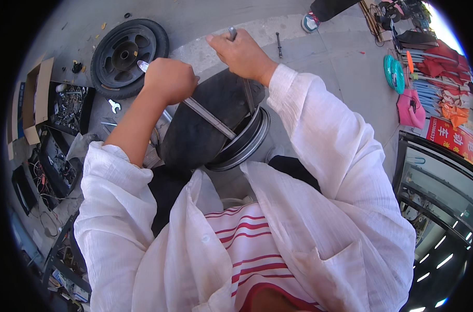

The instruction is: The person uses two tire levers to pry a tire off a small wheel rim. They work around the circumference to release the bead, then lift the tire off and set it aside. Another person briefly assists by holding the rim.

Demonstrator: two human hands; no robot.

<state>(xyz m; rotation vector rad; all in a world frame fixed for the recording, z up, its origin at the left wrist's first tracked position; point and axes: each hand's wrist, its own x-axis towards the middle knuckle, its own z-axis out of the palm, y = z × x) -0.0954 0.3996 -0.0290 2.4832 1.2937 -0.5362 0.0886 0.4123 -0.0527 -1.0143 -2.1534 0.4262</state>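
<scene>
My left hand [167, 80] is closed round a long silver tire lever [208, 116], which slants down to the rim of the wheel in front of me. My right hand [239, 49] grips a second metal lever [249, 96], its tip showing above my fist and its shaft running down to the same wheel. The wheel has a dark rubber tire [189, 136] tilted over a black and silver rim [241, 153]. Both levers meet it between rubber and rim.
Another wheel [105, 66] lies ahead-left, near a wrench [114, 105], open cardboard box [37, 99] and trays of parts [70, 104]. A metal bar [279, 45] and another person's shoe [310, 22] are ahead. A pink bag [410, 109] and glass-topped case [434, 177] stand right.
</scene>
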